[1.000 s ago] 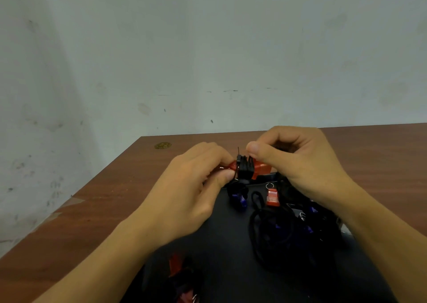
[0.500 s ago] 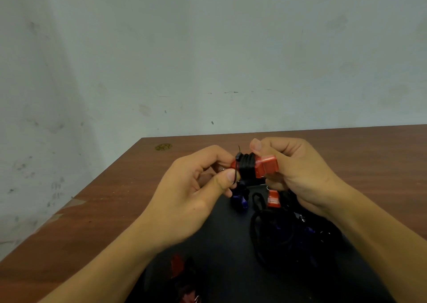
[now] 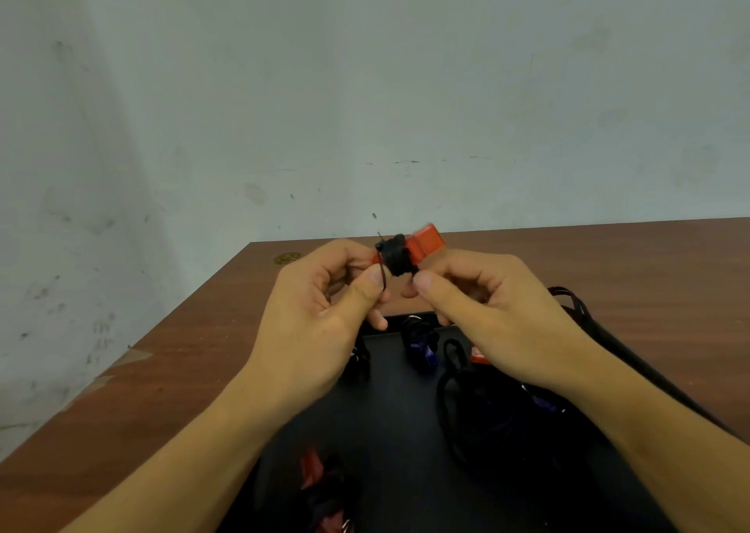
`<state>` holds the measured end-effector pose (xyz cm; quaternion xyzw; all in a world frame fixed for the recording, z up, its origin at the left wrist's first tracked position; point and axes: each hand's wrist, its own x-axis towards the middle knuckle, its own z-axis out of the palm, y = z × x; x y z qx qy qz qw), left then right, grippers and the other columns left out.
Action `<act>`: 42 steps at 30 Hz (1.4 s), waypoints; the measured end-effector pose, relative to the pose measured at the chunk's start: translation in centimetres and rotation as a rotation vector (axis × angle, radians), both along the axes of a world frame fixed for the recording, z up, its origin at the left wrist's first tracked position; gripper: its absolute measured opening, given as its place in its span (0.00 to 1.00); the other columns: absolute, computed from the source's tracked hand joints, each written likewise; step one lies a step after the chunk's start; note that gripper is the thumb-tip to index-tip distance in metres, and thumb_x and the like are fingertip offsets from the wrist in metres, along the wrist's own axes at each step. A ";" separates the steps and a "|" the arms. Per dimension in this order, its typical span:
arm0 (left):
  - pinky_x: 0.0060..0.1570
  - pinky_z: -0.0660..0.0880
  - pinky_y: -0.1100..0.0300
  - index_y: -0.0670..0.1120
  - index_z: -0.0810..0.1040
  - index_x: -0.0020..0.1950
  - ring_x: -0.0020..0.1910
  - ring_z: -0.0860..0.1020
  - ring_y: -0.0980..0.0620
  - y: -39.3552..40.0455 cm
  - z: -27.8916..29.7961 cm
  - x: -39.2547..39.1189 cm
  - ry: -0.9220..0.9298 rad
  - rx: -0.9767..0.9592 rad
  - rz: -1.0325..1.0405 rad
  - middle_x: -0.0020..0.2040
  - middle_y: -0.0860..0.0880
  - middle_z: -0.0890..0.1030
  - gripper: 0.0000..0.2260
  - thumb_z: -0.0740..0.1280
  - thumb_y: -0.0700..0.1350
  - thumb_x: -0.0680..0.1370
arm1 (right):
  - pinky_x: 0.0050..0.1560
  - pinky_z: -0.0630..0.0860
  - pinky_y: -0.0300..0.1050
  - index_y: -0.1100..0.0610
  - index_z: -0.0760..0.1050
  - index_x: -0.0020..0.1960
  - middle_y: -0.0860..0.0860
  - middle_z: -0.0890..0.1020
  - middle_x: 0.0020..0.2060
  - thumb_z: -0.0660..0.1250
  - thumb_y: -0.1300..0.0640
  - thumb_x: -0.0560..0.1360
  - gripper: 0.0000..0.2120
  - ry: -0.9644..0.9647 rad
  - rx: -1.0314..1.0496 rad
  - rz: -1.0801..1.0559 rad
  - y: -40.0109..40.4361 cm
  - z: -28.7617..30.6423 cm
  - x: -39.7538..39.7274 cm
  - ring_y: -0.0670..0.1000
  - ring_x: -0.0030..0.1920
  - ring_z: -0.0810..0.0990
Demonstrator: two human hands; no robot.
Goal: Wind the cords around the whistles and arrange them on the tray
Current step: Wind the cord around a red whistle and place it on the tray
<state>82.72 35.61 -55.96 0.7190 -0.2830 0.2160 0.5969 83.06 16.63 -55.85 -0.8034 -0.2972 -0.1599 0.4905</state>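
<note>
Two hands share one red whistle (image 3: 426,243), its long axis running 8 to 2 o'clock; left hand (image 3: 320,309) fingers pinch the cord (image 3: 393,259) end, right hand (image 3: 483,305) fingers pinch beneath the winding.

**Both hands on a red whistle above the tray**

Both hands are up over the black tray (image 3: 389,410), sharing one red whistle (image 3: 426,243). Black cord (image 3: 394,259) sits wound thick round its middle. The left hand (image 3: 320,313) pinches the cord's loose end against the thumb; the right hand (image 3: 487,309) pinches the whistle from below. On the tray lie a blue whistle (image 3: 422,352), another red whistle (image 3: 312,465) and a loose tangle of cords (image 3: 487,423). The brown table (image 3: 162,390) meets a pale wall (image 3: 365,86).
</note>
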 end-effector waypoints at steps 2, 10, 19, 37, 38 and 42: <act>0.35 0.79 0.61 0.50 0.79 0.45 0.31 0.80 0.48 0.3 0.0 0.2 -0.006 0.015 0.107 0.36 0.51 0.81 0.05 0.66 0.41 0.78 | 0.40 0.76 0.41 0.47 0.82 0.46 0.47 0.81 0.35 0.64 0.49 0.80 0.09 -0.047 -0.108 -0.001 0.1 0.0 -0.3 0.46 0.36 0.79; 0.40 0.75 0.60 0.55 0.76 0.45 0.39 0.78 0.55 0.7 -0.2 0.3 -0.149 0.348 0.411 0.39 0.57 0.79 0.08 0.67 0.41 0.79 | 0.34 0.71 0.38 0.49 0.80 0.46 0.43 0.79 0.34 0.63 0.50 0.80 0.09 -0.339 -0.229 -0.088 -0.1 0.8 -0.8 0.49 0.36 0.78; 0.40 0.70 0.62 0.47 0.77 0.48 0.40 0.74 0.55 0.6 0.2 -0.4 -0.363 0.639 0.335 0.41 0.54 0.77 0.04 0.64 0.45 0.78 | 0.31 0.63 0.30 0.52 0.79 0.39 0.46 0.78 0.30 0.70 0.55 0.78 0.08 -0.361 -0.078 -0.156 -0.6 1.1 -0.7 0.45 0.29 0.73; 0.39 0.67 0.69 0.49 0.77 0.46 0.39 0.76 0.54 0.0 -0.3 -1.4 -0.273 0.520 0.021 0.40 0.57 0.76 0.03 0.65 0.43 0.79 | 0.33 0.68 0.42 0.51 0.80 0.30 0.53 0.78 0.26 0.73 0.46 0.69 0.12 0.325 0.309 0.187 -1.5 0.8 0.4 0.55 0.26 0.72; 0.39 0.68 0.68 0.49 0.78 0.46 0.39 0.77 0.53 -0.1 -0.3 -1.4 -0.257 0.496 0.006 0.40 0.57 0.77 0.04 0.65 0.42 0.79 | 0.30 0.66 0.38 0.51 0.80 0.28 0.49 0.77 0.25 0.72 0.47 0.69 0.13 0.363 0.326 0.208 -1.4 0.8 0.3 0.48 0.24 0.72; 0.41 0.71 0.67 0.47 0.78 0.46 0.40 0.79 0.53 -0.2 -0.5 -1.4 -0.178 0.372 -0.094 0.39 0.55 0.79 0.05 0.65 0.42 0.81 | 0.25 0.59 0.36 0.50 0.75 0.25 0.44 0.70 0.22 0.70 0.43 0.67 0.16 0.423 0.330 0.238 -1.4 0.6 0.5 0.43 0.22 0.63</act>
